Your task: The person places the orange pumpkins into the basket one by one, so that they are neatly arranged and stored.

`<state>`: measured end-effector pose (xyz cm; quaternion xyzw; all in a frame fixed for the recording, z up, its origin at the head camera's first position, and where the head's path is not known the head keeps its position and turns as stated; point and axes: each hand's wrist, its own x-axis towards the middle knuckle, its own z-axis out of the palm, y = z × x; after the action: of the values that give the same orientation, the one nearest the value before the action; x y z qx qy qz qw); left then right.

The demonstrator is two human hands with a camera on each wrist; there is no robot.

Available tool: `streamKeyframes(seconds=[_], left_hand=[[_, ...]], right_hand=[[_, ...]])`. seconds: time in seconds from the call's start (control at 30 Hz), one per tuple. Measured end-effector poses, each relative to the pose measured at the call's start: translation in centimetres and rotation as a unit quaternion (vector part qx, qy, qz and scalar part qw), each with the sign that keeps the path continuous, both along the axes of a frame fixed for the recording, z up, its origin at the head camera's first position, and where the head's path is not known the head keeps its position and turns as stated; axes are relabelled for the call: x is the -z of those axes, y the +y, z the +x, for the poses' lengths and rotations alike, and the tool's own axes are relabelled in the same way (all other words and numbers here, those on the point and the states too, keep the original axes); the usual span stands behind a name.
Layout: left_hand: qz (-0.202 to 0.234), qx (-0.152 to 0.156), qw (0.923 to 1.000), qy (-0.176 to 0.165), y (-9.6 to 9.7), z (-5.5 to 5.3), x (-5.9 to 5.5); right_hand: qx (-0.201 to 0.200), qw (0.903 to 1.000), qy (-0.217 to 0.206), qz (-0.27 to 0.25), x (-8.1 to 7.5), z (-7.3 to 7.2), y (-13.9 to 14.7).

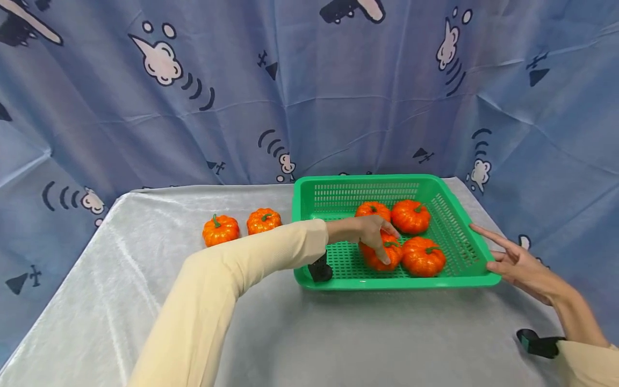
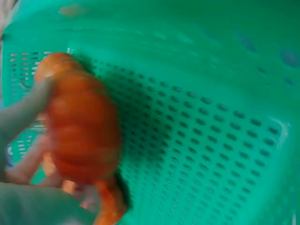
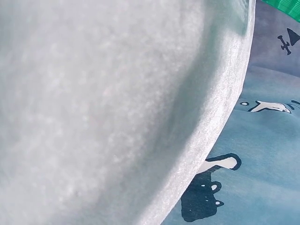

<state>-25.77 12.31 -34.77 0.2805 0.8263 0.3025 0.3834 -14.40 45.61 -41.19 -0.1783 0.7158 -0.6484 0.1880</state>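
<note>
My left hand (image 1: 372,234) reaches into a green plastic basket (image 1: 377,285), its thumb and fingers curled round a small orange pumpkin (image 1: 394,255). The left wrist view shows this pumpkin (image 2: 84,126) blurred, with fingers (image 2: 28,159) at its side. Close by in the basket sit three more pumpkins: one behind (image 1: 372,208), one at the back right (image 1: 411,217) and one to the right (image 1: 423,258). My right hand (image 1: 524,269) touches the basket's right rim, index finger stretched along the outside and thumb near the front corner. The right wrist view does not show that hand.
Two more pumpkins, one on the left (image 1: 220,230) and one nearer the basket (image 1: 263,220), lie on the table under a whitish cloth (image 1: 96,301). A blue patterned curtain (image 1: 232,97) hangs behind. The table's right edge runs just past the basket.
</note>
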Motion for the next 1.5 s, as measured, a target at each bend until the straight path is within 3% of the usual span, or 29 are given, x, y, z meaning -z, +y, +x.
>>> streamKeyframes(seconds=[0.2,0.4,0.5,0.57,0.63,0.73,0.87,0.97,1.1,1.17,1.3,1.5], left_hand=[[-0.008,-0.018,0.9998,0.005,0.2,0.7,0.5],[-0.030,-0.018,0.9994,0.007,1.1,1.3,0.5],[-0.031,0.008,0.9992,0.024,0.9,0.9,0.1],[-0.006,0.057,0.9966,0.060,0.3,0.3,-0.5],[0.045,0.113,0.9878,0.098,-0.6,-0.2,-1.3],[0.141,0.177,0.9638,0.142,-2.2,-0.6,-2.9],[0.240,0.205,0.9326,0.175,-4.7,0.0,-4.9],[0.287,0.215,0.9083,0.216,-6.9,1.0,-5.6],[0.338,0.206,0.8877,0.234,-10.1,2.7,-4.9],[0.363,0.197,0.8838,0.220,-11.6,3.4,-4.0],[0.386,0.159,0.8878,0.194,-14.6,4.2,-2.3],[0.399,0.066,0.8971,0.178,-19.6,3.9,-0.5]], right_hand=[[-0.003,1.0000,0.001,-0.009,-0.3,-0.1,-0.2],[0.005,0.9997,-0.021,-0.008,-0.4,-0.1,-0.2],[0.010,0.9996,-0.027,-0.003,-0.3,-0.1,-0.1],[0.007,0.9997,-0.025,-0.002,-0.2,-0.1,-0.2],[0.003,0.9997,-0.024,-0.003,-0.1,-0.1,-0.3],[-0.003,0.9997,-0.024,-0.009,-0.1,-0.1,-0.4],[0.004,0.9996,-0.027,-0.005,-0.1,0.0,-0.2],[0.014,0.9995,-0.029,0.000,0.0,0.0,-0.2],[0.031,0.9991,-0.025,0.016,0.1,0.0,-0.2],[0.038,0.9987,-0.024,0.026,0.2,-0.1,-0.1],[0.045,0.9977,-0.022,0.045,0.2,-0.1,-0.2],[0.061,0.9944,-0.033,0.080,0.3,0.0,-0.5]])
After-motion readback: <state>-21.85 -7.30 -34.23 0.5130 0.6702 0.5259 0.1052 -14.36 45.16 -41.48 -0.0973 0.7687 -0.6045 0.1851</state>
